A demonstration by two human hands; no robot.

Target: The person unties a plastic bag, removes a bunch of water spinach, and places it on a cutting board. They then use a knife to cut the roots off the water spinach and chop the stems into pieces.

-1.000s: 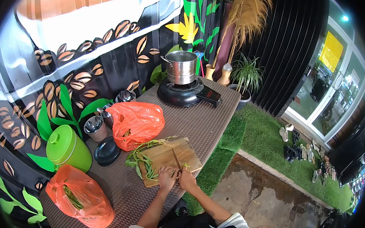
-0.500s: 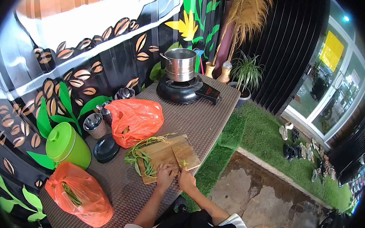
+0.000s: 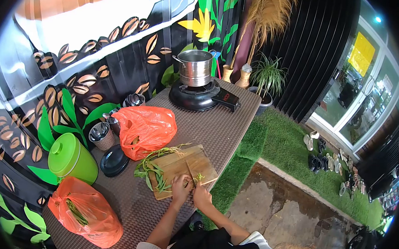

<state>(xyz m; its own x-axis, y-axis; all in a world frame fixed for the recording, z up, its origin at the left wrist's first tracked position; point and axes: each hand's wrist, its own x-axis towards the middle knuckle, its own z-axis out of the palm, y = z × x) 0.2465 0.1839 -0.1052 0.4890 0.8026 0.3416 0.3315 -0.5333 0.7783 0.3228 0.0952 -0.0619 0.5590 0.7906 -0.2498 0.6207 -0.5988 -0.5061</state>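
Note:
A wooden cutting board [image 3: 181,162] lies on the brown mat-covered table [image 3: 227,126], with green leafy stems [image 3: 153,174] spread over its left half. My left hand [image 3: 180,188] presses down on the stems at the board's near edge. My right hand [image 3: 201,196] is shut on a knife [image 3: 191,170], whose blade lies across the board just right of my left hand. A few small cut green bits [image 3: 200,176] sit beside the blade.
An orange plastic bag [image 3: 145,129] sits behind the board, another orange bag [image 3: 85,212] with greens at the near left. A green lidded container [image 3: 67,158], a black plate [image 3: 114,161], metal cups [image 3: 101,133], and a steel pot [image 3: 195,67] on a black stove [image 3: 196,97] stand further back. Green turf lies right of the table.
The knife blade has shifted a little along the board beside my left hand, and cut green bits now lie by it. The view has drifted slightly.

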